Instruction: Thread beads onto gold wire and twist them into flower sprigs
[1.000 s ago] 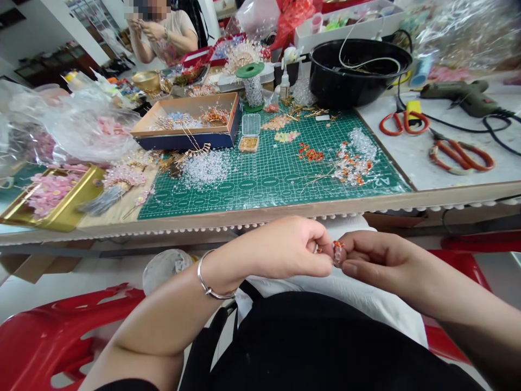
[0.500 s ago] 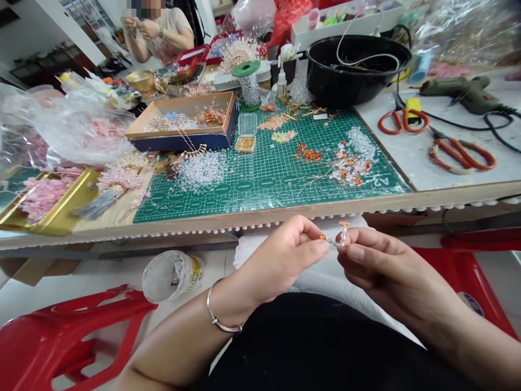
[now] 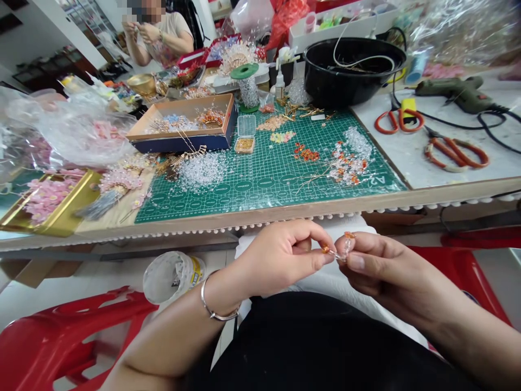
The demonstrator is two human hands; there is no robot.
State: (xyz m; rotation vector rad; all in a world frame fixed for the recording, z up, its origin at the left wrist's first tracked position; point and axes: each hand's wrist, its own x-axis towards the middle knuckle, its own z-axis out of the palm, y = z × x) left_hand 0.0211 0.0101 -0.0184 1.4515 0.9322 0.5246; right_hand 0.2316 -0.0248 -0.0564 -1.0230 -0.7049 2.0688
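Head view: a small beaded wire piece is clamped between the pinched fingertips of the left hand and the right hand, so that it is kept steady and raised for close handling; a cutting mat is laid out beyond the fingers.

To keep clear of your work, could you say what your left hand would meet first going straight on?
Your left hand would probably meet the beaded wire sprig in your right hand first.

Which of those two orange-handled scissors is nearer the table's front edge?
The pair farther right, lying closest to the front edge; the other pair sits farther back, nearer the glue gun.
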